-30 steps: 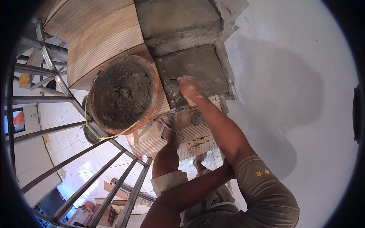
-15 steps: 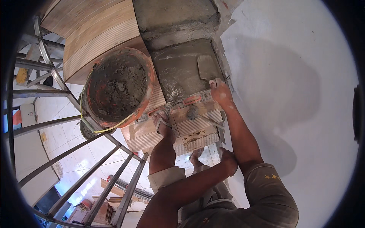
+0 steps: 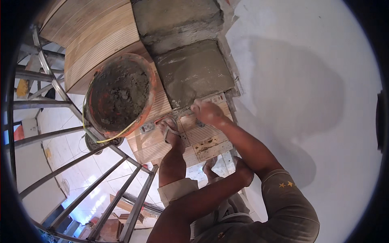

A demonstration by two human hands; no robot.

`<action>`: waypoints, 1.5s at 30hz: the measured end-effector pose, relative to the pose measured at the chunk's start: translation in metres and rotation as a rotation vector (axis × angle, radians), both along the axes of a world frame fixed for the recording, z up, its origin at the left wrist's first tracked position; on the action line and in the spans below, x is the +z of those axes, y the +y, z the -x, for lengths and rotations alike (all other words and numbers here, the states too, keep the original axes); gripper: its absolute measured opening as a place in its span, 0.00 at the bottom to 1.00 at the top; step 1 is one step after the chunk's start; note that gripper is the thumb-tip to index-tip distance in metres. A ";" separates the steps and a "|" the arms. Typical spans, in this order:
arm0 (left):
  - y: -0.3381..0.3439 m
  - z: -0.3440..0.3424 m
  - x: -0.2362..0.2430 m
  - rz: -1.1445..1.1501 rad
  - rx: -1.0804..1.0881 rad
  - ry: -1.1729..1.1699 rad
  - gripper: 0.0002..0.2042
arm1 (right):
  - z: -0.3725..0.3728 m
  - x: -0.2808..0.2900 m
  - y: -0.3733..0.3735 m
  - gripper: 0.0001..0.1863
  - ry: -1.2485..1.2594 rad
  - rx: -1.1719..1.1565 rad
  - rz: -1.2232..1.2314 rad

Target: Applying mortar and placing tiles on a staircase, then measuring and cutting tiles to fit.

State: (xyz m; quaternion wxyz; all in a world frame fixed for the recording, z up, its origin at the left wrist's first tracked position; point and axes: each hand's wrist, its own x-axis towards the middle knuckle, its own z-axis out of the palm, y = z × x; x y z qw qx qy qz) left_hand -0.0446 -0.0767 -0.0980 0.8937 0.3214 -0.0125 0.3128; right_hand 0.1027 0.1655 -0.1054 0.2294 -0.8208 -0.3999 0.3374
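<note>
My right hand is closed around the handle of a trowel, whose blurred blade lies against wet grey mortar on the step. Beneath that hand, a long spirit level runs along the edge of the wood-look tiles. A mallet's dark head shows partly under my right wrist; its handle is hidden by the arm. My left forearm crosses in front of my body, and my left hand hangs by my right elbow, its fingers mostly hidden.
An orange bucket of mortar stands on the tiled step to the left, with a yellow handle. My sandalled foot rests beside the level. A metal railing borders the left side. A white wall rises on the right.
My right hand has swept the trowel leftward and slightly nearer across the mortar, away from the wall side. The view has shifted a little. My left hand stays by the right elbow.
</note>
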 end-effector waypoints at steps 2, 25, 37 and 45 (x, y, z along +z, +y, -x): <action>-0.008 -0.005 0.046 -1.090 -0.196 0.361 0.31 | -0.007 0.000 -0.035 0.18 -0.076 -0.062 0.074; 0.061 -0.031 0.097 -1.964 -1.204 0.540 0.22 | -0.071 -0.053 -0.167 0.10 -0.535 -0.134 -0.042; 0.060 -0.025 0.083 -2.000 -1.455 0.462 0.34 | 0.027 -0.021 -0.116 0.21 -0.075 -0.064 -0.194; 0.080 -0.027 0.103 -1.947 -1.386 0.579 0.23 | -0.077 -0.007 -0.055 0.17 -0.147 -0.374 0.023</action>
